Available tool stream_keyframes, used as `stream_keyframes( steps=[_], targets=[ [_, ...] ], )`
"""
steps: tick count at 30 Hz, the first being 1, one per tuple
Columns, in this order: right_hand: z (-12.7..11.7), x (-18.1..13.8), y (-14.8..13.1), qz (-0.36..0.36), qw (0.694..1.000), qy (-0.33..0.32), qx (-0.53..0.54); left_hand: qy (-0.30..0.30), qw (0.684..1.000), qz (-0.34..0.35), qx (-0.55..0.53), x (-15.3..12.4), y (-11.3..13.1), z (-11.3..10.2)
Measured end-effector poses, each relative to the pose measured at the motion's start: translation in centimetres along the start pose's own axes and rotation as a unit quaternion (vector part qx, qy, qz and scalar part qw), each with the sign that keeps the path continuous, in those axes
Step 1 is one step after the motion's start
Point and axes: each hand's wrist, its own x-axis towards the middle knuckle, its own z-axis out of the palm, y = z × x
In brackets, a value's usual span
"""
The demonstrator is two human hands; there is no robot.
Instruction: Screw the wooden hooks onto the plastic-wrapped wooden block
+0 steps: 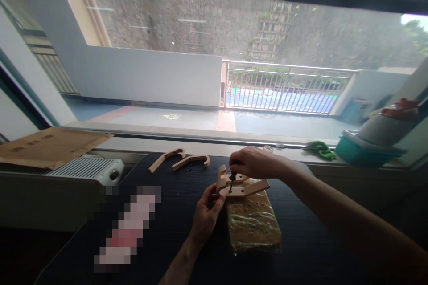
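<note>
My right hand is wrapped round the handle of a screwdriver, held upright with its tip down at a hole in a curved wooden hook. The fingers of my left hand pinch the curled end of this hook. A second wooden hook lies just behind it. Both rest at the far end of a block wrapped in clear plastic. Two more wooden hooks, one at the left and one nearer the middle, lie apart on the dark table. Small dark screws lie beside them.
The dark table stands against a window sill. A white heater with a brown paper envelope on it is at the left. On the sill at the right are a green cloth and a teal tub. A blurred-out patch covers the table's left part.
</note>
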Motion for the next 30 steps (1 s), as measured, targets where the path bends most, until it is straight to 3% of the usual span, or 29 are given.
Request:
stream_keyframes(
  steps=[6, 15, 18, 21, 23, 25, 27, 30],
  targets=[
    [1.3, -0.5, -0.4, 0.104, 0.993, 0.063, -0.004, -0.042, 0.999, 0.029, 0.014, -0.1, 0.1, 0.1],
    [2.2, -0.4, -1.1, 0.189, 0.975, 0.106, 0.037, -0.013, 1.0, 0.028, -0.005, -0.3, 1.2, 0.1],
    [2.2, -2.9, 0.5, 0.189, 0.969, 0.118, 0.103, 0.041, 0.999, 0.021, -0.006, 1.0, 2.0, -0.5],
    [4.3, -7.3, 1.7, 0.2, 0.951, 0.138, 0.194, 0.054, 0.998, 0.022, -0.014, 3.3, 3.0, 0.0],
    [7.0, -10.4, 1.8, 0.183, 0.882, 0.165, 0.402, 0.034, 0.999, 0.006, -0.022, 4.6, 3.6, 0.8],
    [10.1, -13.0, 1.2, 0.201, 0.812, 0.197, 0.512, 0.008, 1.0, -0.02, -0.02, 5.2, 3.9, 1.4],
    [13.0, -14.9, 0.3, 0.229, 0.756, 0.259, 0.556, -0.005, 0.999, -0.042, -0.007, 4.8, 4.1, 1.2],
    [15.7, -16.6, -0.8, 0.286, 0.71, 0.336, 0.549, 0.004, 0.998, -0.055, 0.029, 2.9, 4.5, -0.5]
  ],
)
